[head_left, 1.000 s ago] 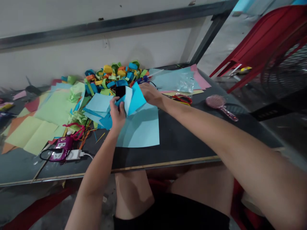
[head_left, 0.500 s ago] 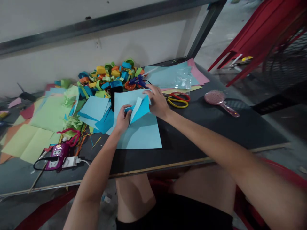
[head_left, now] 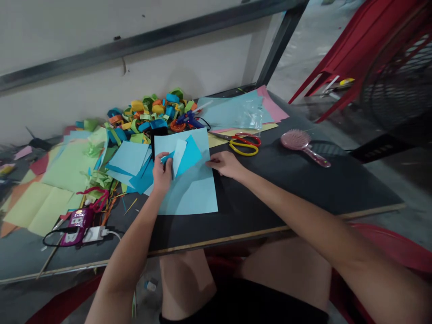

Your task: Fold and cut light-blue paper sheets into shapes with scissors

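Note:
My left hand (head_left: 162, 174) is closed on a folded piece of blue paper (head_left: 190, 155), thumb on top, with a paler flap standing along its fold. Beneath it lies a large light blue sheet of paper (head_left: 192, 193) on the dark table. At that sheet's right edge, my right hand (head_left: 227, 164) is closed in a pinch, fingertips on the edge. Beside my left hand is a stack of cut blue paper squares (head_left: 126, 157). A dark flat object (head_left: 158, 132) is partly covered by the large sheet.
Behind are a heap of coloured paper rings (head_left: 148, 112) and a blue glue gun (head_left: 189, 119). Red-and-yellow scissors (head_left: 245, 145) and a pink hairbrush (head_left: 303, 146) lie right. A purple device (head_left: 77, 225) with cables sits left, near paper scraps. A fan (head_left: 401, 90) stands right.
My right hand has left the folded blue paper and moved down to the large sheet's right edge. The folded paper has come down flatter over the sheet, still in my left hand.

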The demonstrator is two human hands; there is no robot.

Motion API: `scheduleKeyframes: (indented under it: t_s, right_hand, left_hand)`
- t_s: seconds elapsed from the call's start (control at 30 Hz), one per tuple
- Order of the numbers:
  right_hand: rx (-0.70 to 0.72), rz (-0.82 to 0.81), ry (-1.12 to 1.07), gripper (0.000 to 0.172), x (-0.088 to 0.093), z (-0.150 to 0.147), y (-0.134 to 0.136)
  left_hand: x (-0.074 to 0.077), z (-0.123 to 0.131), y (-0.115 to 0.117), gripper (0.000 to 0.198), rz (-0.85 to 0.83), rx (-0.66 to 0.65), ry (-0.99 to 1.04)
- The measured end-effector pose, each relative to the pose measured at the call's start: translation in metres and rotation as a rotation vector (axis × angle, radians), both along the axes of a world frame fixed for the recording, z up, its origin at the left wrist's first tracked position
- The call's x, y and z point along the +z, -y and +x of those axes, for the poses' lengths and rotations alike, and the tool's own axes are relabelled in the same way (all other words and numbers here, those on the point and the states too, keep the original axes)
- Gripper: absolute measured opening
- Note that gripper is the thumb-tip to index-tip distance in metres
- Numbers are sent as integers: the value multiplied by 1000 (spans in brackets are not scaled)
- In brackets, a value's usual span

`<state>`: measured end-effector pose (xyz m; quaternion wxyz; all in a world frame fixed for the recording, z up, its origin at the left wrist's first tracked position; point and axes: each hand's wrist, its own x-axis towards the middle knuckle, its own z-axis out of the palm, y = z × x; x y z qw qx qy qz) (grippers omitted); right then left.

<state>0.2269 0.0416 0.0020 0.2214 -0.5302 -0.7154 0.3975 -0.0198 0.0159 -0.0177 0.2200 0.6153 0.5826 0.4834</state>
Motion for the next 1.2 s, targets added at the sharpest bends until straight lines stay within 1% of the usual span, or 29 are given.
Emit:
scheduleKeyframes:
  t_s: [0.07,0.13,0.27,0.4,0.53,0.63,0.7,0.8,0.9,1.0,1.13,1.2]
  right_hand:
    - [13,-1,-22,24,0,5,0]
    - [-10,-26,-31,21,1,13,-1]
    - [11,-58,17,23,5,37,-4]
    - [29,-19,35,26,7,53,-6]
    - [-24,-5,-13,29,5,58,-10]
    - [-76,-8,-56,29,3,59,-14]
    - [-68,-15,-81,29,3,57,-16]
    - [15,33,-14,28,3,51,-18]
    - [155,116,120,26,5,45,-20]
    - [300,141,197,23,10,44,-22]
    - [516,73,287,25,22,50,-23]
    - [571,41,314,24,27,56,-22]
  left_hand:
    - [6,-1,4,40,28,-23,-74]
    - [12,-2,7,39,52,-39,-139]
    - [19,-2,8,36,59,-54,-227]
    - [20,-3,7,33,67,-98,-291]
    - [17,-4,6,29,59,-154,-339]
    - [17,-2,6,28,59,-140,-349]
    - [18,0,6,31,63,-132,-336]
    - [18,2,7,35,37,-161,-333]
    - [17,3,7,35,-16,-224,-380]
    - [14,4,7,35,-27,-268,-436]
    - [13,7,11,40,54,-342,-487]
    - [16,9,14,42,130,-366,-497]
